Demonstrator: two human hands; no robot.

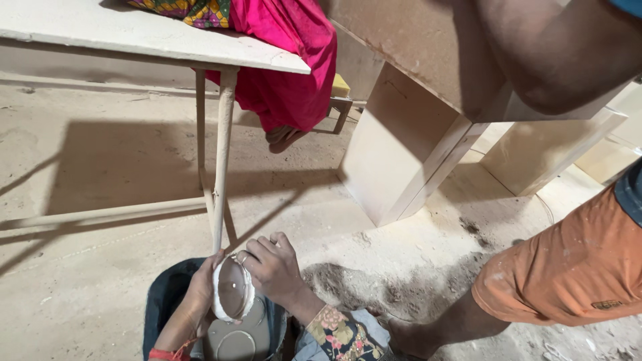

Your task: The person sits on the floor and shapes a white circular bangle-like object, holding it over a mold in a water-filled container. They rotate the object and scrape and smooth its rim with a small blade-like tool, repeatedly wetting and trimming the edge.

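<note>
Both my hands hold a round brown disc (234, 289) with a thick white rim, tilted on edge over a dark bucket (162, 301). My left hand (200, 289) cups the disc's left rim; a red bangle sits on that wrist. My right hand (275, 269), with a ring on one finger and a floral sleeve behind it, grips the right rim from the top. Grey liquid (257, 327) fills the bucket, and a ring shape (235, 344) shows in it below the disc.
A white table (134, 33) on thin legs (221, 160) stands just beyond the bucket. A person in a pink garment (287, 73) sits behind it. Pale wooden boxes (401, 147) stand right, and a person in orange shorts (575, 267) has a bare foot (409, 336) close by on the dusty floor.
</note>
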